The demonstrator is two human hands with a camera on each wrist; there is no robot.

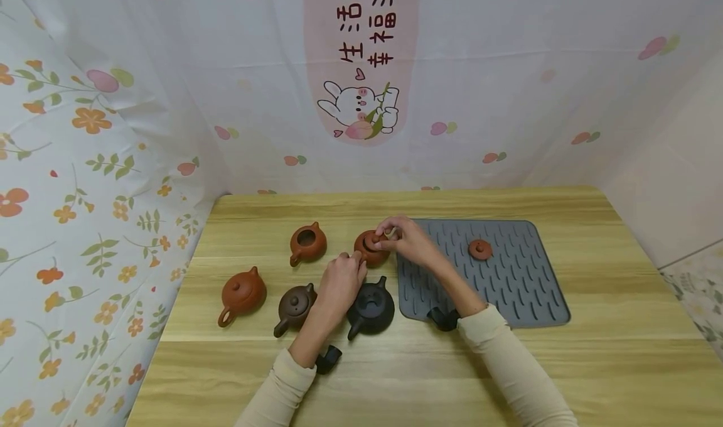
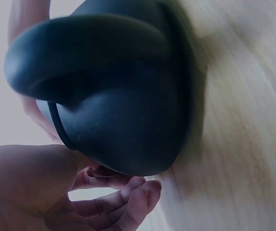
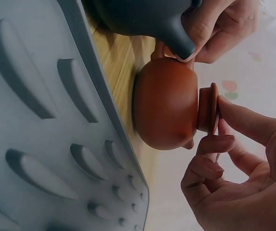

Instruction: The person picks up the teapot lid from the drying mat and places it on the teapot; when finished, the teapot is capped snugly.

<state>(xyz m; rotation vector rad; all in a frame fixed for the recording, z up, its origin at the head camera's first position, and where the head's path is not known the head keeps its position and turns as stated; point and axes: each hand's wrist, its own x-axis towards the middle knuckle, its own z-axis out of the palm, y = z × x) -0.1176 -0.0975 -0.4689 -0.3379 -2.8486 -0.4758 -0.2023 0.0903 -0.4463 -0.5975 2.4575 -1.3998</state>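
Observation:
A small reddish-brown clay teapot stands at the back middle of the table. My left hand pinches its handle, which is partly hidden by the fingers. Between the thumb and fingers of my right hand is the teapot lid, at the pot's opening. A dark gap of the opening shows beside the lid in the head view; whether its inner rim is inside, I cannot tell. Just in front stands a black teapot, which fills much of the left wrist view.
A lidless reddish teapot, a lidded reddish teapot and a brown lidded teapot stand to the left. On the right lies a grey ridged mat, bearing a loose reddish lid. A patterned cloth hangs behind the table.

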